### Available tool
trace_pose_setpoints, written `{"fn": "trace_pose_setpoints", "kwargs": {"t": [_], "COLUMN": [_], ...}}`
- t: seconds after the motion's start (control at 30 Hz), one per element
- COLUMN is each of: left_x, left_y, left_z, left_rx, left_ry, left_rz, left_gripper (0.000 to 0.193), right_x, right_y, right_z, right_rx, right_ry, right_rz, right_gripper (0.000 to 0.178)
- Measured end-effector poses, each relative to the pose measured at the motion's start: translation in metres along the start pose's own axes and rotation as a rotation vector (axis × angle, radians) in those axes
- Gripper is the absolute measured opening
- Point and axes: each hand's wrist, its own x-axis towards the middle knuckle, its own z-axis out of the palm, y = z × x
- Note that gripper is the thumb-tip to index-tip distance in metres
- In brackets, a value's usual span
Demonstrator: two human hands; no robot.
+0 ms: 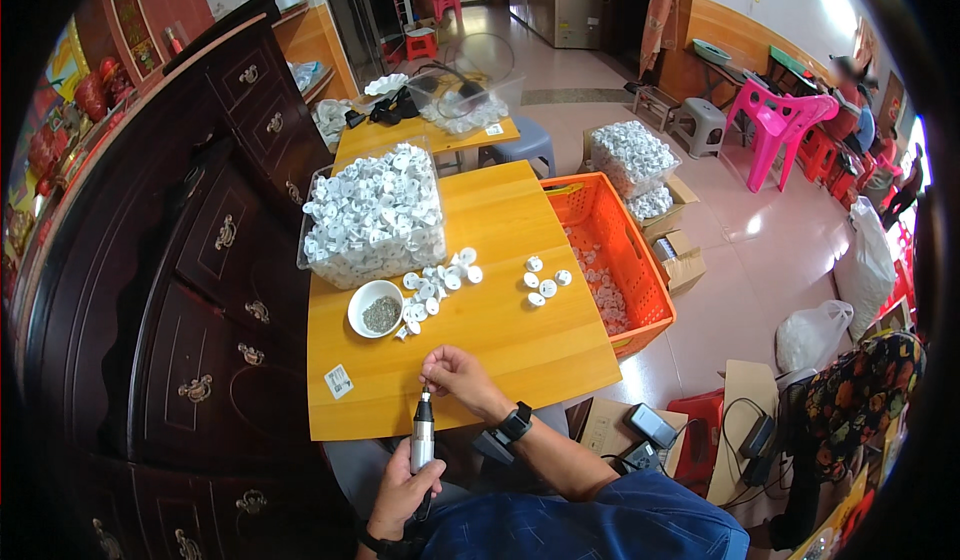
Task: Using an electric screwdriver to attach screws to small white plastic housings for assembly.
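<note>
My left hand [403, 490] is wrapped around an electric screwdriver [423, 438], silver and black, held upright at the table's near edge. At its tip, the thumb and fingers of my right hand [455, 375] are pinched together; whatever lies between them is too small to make out. A white bowl [366, 293] of small metal screws [381, 314] stands on the yellow table [480, 350] beyond my hands. Loose white plastic parts [430, 290], round and capped, lie in a heap beside the bowl. Several more white parts [548, 287] sit apart on the right.
A clear bin [372, 260] heaped with white parts stands at the table's far left. An orange crate [640, 290] holding white parts is against the right side. Dark wooden drawers [215, 290] border the left. Cartons [683, 270] and a grey stool [698, 125] are on the floor.
</note>
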Motion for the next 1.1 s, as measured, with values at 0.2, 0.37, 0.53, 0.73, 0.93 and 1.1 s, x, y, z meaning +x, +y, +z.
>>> {"fn": "trace_pose_setpoints", "kwargs": {"t": [0.2, 0.37, 0.53, 0.73, 0.93, 1.1], "left_x": [0.006, 0.004, -0.003, -0.007, -0.007, -0.009], "left_y": [-0.011, -0.006, -0.001, 0.006, 0.002, -0.001], "left_z": [0.002, 0.003, -0.002, 0.001, 0.0, 0.003], "left_rx": [0.616, 0.913, -0.016, -0.228, -0.246, -0.097], "left_ry": [0.218, 0.301, -0.019, -0.105, -0.091, -0.001], "left_rz": [0.272, 0.48, 0.038, 0.055, 0.064, 0.055], "left_gripper": [0.047, 0.046, 0.039, 0.037, 0.039, 0.042], "right_x": [0.001, 0.006, -0.002, -0.006, -0.008, -0.007], "right_y": [0.004, 0.013, 0.001, 0.006, 0.004, 0.006], "right_z": [-0.002, -0.008, -0.008, -0.001, 0.002, 0.006], "right_rx": [-0.144, -0.168, 0.035, 0.199, 0.135, 0.125], "right_ry": [0.054, 0.025, -0.046, -0.049, -0.033, -0.028], "right_rz": [0.013, -0.103, 0.029, -0.069, -0.084, -0.066], "right_gripper": [0.006, 0.007, 0.009, 0.01, 0.01, 0.01]}}
